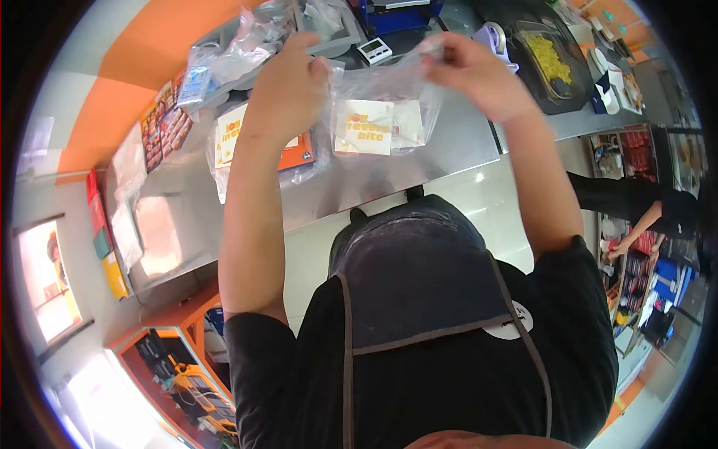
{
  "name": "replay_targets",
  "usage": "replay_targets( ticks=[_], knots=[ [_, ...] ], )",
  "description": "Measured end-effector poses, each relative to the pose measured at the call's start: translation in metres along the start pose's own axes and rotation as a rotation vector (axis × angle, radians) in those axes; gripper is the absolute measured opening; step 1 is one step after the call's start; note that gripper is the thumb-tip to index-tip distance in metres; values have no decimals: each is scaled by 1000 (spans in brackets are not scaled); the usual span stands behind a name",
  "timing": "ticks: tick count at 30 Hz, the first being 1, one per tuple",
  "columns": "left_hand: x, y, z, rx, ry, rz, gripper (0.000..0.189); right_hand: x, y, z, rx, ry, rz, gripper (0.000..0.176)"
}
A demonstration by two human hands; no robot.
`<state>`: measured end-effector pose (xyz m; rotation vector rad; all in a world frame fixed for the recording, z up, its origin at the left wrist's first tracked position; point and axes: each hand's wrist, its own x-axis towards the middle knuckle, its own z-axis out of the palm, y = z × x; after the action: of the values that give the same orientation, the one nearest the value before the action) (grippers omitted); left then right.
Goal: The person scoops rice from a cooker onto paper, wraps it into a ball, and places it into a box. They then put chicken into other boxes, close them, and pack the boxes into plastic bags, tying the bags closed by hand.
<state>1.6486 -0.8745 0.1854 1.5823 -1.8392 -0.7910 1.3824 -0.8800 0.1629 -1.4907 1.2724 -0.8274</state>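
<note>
A clear plastic bag (351,84) stretches between my two hands above the metal counter. Inside its lower part lies a white box or packet with orange and yellow lettering (363,127). My right hand (475,75) pinches the bag's top right edge. At the top left edge, my left hand (288,93) has its fingers curled beside the plastic and appears to grip it; the fingertips are partly hidden. Under my left forearm sits a second clear bag (303,173) with a similar white printed item (226,135) and an orange piece (296,153).
Beyond my hands are a small digital timer (375,51), a tape dispenser (495,43) and a grey tray (340,34) with plastic bags. A black container of yellow food (550,63) stands at right. Another person's arm (636,232) reaches toward shelves at far right.
</note>
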Motion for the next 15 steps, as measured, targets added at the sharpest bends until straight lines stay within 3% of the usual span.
replay_targets(
  ticks=[1,3,5,6,7,8,10,12,13,15],
  knots=[
    [6,4,3,309,5,138,34,5,4,13,-192,-19,-169,28],
    [14,24,11,290,-9,208,36,20,22,49,-395,73,-657,29],
    [17,35,19,267,-36,276,38,60,44,75,-268,98,-858,20],
    [14,32,24,121,37,186,54,75,48,71,-255,97,-857,20],
    [13,26,29,-23,116,93,70,90,51,68,-85,-52,-560,16],
    [11,9,43,-11,126,83,70,102,52,65,78,-202,-266,13],
    [3,-48,81,-107,357,275,106,113,44,57,269,-316,-184,11],
    [1,-70,125,-285,99,40,152,128,51,59,622,-512,-82,6],
    [3,-73,146,-318,107,59,150,134,60,70,620,-529,-84,6],
    [13,-93,187,-340,122,74,148,148,67,95,807,-179,111,9]
  ],
)
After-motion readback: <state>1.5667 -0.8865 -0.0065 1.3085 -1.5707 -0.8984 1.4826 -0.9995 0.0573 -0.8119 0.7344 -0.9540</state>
